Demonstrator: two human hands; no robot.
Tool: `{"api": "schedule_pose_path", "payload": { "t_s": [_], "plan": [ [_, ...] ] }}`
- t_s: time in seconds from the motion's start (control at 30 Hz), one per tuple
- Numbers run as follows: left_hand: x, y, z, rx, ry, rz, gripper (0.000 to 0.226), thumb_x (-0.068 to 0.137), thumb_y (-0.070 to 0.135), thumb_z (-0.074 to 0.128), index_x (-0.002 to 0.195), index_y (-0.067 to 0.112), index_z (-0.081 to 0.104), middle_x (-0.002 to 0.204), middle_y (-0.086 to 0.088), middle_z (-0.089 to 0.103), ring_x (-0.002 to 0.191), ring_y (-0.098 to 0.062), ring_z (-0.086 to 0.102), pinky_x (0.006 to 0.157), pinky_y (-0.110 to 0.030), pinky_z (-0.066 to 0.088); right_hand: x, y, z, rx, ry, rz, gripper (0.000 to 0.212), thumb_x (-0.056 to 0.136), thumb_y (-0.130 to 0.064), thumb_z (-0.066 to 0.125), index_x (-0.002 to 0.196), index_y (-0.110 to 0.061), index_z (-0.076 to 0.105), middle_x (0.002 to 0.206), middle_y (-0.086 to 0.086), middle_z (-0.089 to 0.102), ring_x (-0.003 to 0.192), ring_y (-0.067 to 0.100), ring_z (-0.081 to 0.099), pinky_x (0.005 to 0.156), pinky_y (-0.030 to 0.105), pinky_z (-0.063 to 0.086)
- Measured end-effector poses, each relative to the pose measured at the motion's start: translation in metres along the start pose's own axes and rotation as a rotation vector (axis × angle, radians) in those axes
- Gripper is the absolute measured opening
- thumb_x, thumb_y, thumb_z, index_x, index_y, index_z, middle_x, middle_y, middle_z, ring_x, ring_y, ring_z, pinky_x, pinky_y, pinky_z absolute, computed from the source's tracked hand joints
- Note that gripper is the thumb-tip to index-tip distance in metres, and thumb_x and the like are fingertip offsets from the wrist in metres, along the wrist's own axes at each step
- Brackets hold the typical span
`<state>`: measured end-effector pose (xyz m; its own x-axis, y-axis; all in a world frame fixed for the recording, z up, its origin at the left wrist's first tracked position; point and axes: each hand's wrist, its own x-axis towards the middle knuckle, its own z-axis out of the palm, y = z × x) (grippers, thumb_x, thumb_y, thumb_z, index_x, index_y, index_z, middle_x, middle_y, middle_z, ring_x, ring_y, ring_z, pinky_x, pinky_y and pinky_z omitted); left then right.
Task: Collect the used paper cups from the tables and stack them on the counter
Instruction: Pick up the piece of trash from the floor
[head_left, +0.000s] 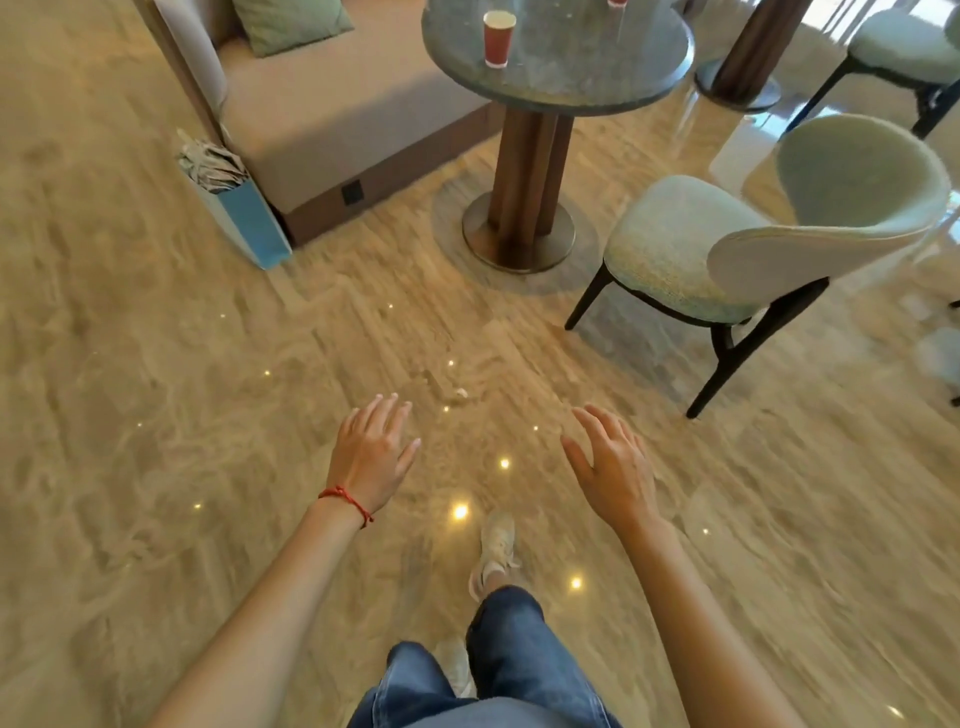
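A red paper cup (498, 39) stands upright on the round grey table (587, 73) at the top of the view. The base of a second red cup (617, 3) shows at the top edge, further back on the same table. My left hand (370, 457), with a red string at its wrist, and my right hand (613, 467) are stretched out over the floor, fingers relaxed, holding nothing. Both hands are well short of the table.
A beige sofa (332, 114) with a green cushion (291, 23) sits left of the table. A blue paper bag (244, 213) stuffed with paper leans at the sofa's corner. A pale green chair (727, 244) stands right of the table's pedestal (524, 197). Polished floor lies between me and the table.
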<state>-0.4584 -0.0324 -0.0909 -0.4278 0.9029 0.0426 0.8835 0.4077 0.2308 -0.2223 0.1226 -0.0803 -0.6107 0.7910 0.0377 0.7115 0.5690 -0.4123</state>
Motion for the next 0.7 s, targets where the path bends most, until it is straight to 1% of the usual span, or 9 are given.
{"api": "schedule_pose_path", "payload": {
  "t_s": [0.1, 0.27, 0.37, 0.43, 0.53, 0.63, 0.7],
  "plan": [
    [0.045, -0.009, 0.012, 0.008, -0.004, -0.011, 0.046, 0.08, 0.018, 0.071, 0.119, -0.003, 0.058, 0.124, -0.025, 0.058, 0.117, -0.04, 0.053, 0.094, -0.052, 0.043, 0.046, 0.01, 0.011, 0.002, -0.001, -0.003, 0.039, 0.092, -0.03, 0.057, 0.126, -0.011, 0.056, 0.131, 0.01, 0.056, 0.122, 0.027, 0.051, 0.098, 0.041, 0.04],
    [0.116, -0.015, 0.023, -0.021, -0.028, -0.058, 0.047, 0.082, 0.019, 0.069, 0.121, -0.004, 0.057, 0.125, -0.025, 0.057, 0.118, -0.04, 0.052, 0.095, -0.051, 0.042, 0.122, 0.025, 0.022, -0.045, -0.067, -0.029, 0.04, 0.094, -0.032, 0.052, 0.128, -0.012, 0.055, 0.134, 0.008, 0.054, 0.125, 0.024, 0.048, 0.101, 0.039, 0.037],
    [0.159, -0.016, 0.025, -0.025, -0.043, -0.031, 0.047, 0.079, 0.019, 0.072, 0.118, -0.003, 0.059, 0.122, -0.024, 0.059, 0.115, -0.039, 0.055, 0.092, -0.05, 0.045, 0.162, 0.028, 0.026, -0.038, -0.084, -0.052, 0.038, 0.094, -0.031, 0.054, 0.126, -0.011, 0.056, 0.131, 0.01, 0.056, 0.122, 0.027, 0.051, 0.098, 0.04, 0.04],
    [0.185, -0.017, 0.029, -0.03, -0.055, -0.043, 0.047, 0.08, 0.02, 0.071, 0.119, -0.002, 0.058, 0.123, -0.023, 0.059, 0.116, -0.038, 0.054, 0.093, -0.05, 0.044, 0.187, 0.032, 0.031, -0.039, -0.122, -0.038, 0.039, 0.094, -0.032, 0.054, 0.127, -0.011, 0.055, 0.132, 0.01, 0.055, 0.123, 0.027, 0.051, 0.098, 0.04, 0.04],
    [0.216, -0.024, 0.038, -0.032, -0.074, -0.037, 0.047, 0.08, 0.02, 0.07, 0.12, -0.002, 0.058, 0.124, -0.022, 0.059, 0.117, -0.037, 0.054, 0.095, -0.05, 0.043, 0.21, 0.037, 0.044, -0.035, -0.176, 0.001, 0.043, 0.095, -0.037, 0.05, 0.132, -0.015, 0.051, 0.137, 0.006, 0.051, 0.127, 0.024, 0.046, 0.102, 0.039, 0.036],
    [0.245, -0.034, 0.053, -0.043, -0.09, -0.007, 0.047, 0.079, 0.02, 0.072, 0.118, -0.001, 0.059, 0.122, -0.021, 0.06, 0.115, -0.036, 0.056, 0.094, -0.051, 0.043, 0.23, 0.041, 0.064, 0.006, -0.172, 0.029, 0.044, 0.094, -0.036, 0.052, 0.132, -0.015, 0.051, 0.137, 0.006, 0.051, 0.127, 0.024, 0.047, 0.103, 0.039, 0.036],
    [0.262, -0.045, 0.077, -0.058, -0.087, 0.008, 0.045, 0.081, 0.024, 0.068, 0.118, -0.001, 0.059, 0.123, -0.021, 0.06, 0.116, -0.036, 0.055, 0.094, -0.05, 0.043, 0.242, 0.049, 0.087, 0.017, -0.157, 0.067, 0.044, 0.093, -0.034, 0.054, 0.132, -0.015, 0.051, 0.136, 0.006, 0.052, 0.126, 0.025, 0.048, 0.102, 0.041, 0.037]
  ]
}}
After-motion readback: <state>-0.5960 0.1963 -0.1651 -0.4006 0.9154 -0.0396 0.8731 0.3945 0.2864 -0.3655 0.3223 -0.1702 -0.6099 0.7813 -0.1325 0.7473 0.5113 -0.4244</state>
